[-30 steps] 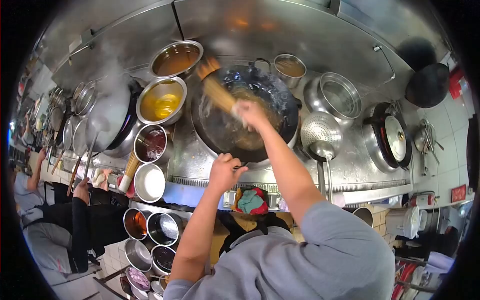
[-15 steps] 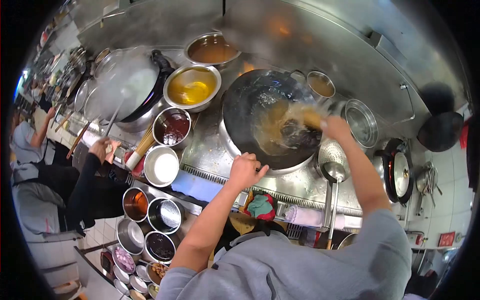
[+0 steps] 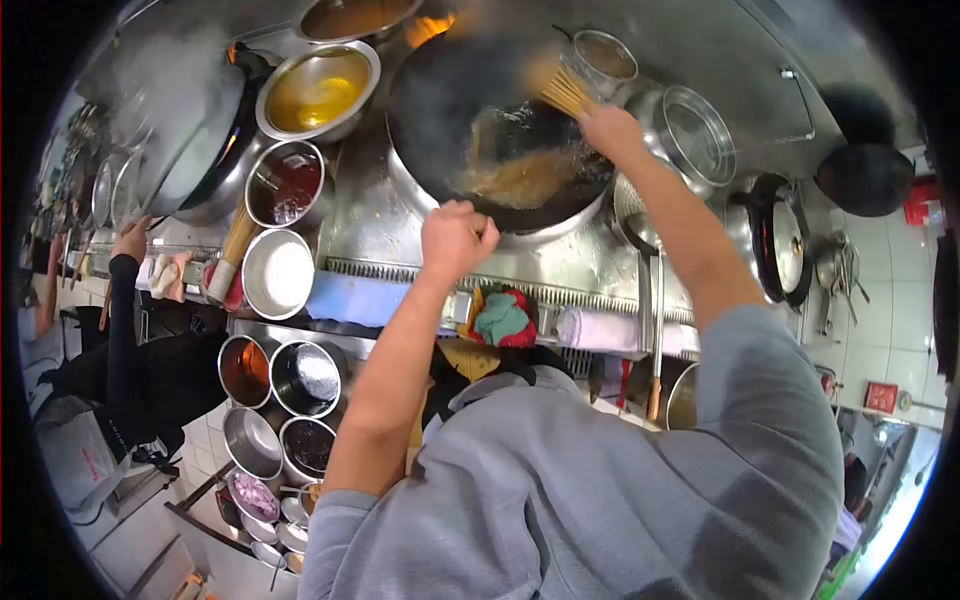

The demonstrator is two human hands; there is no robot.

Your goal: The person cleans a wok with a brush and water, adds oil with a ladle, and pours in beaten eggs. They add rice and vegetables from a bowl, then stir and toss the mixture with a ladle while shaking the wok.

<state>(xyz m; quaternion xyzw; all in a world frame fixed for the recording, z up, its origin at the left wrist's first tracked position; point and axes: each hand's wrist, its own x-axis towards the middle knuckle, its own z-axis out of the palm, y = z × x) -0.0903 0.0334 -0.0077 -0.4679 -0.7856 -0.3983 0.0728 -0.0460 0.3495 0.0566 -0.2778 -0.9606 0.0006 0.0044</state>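
Observation:
My right hand (image 3: 612, 132) is closed around a bamboo wok brush (image 3: 566, 92), its far end blurred by motion. The brush is over the far right part of a large black wok (image 3: 430, 110). Brownish, bubbling liquid (image 3: 525, 178) swirls in the bottom of the wok, and steam rises from it. At the wok's near left edge, my left hand (image 3: 458, 238) is closed in a fist and seems to grip the rim or its handle, though the fingers hide the exact contact.
Flames (image 3: 430, 30) show behind the wok. To its left stand a bowl of yellow oil (image 3: 318, 92), a pot of red sauce (image 3: 286, 185) and a white-filled pot (image 3: 278, 275). A strainer ladle (image 3: 655, 300) lies right. A co-worker's hand (image 3: 130, 240) is at a steaming wok on the left.
My right hand has lifted the brush from the liquid toward the far side of the wok. My left hand stays at the near rim, now more fist-like. The whole view has shifted.

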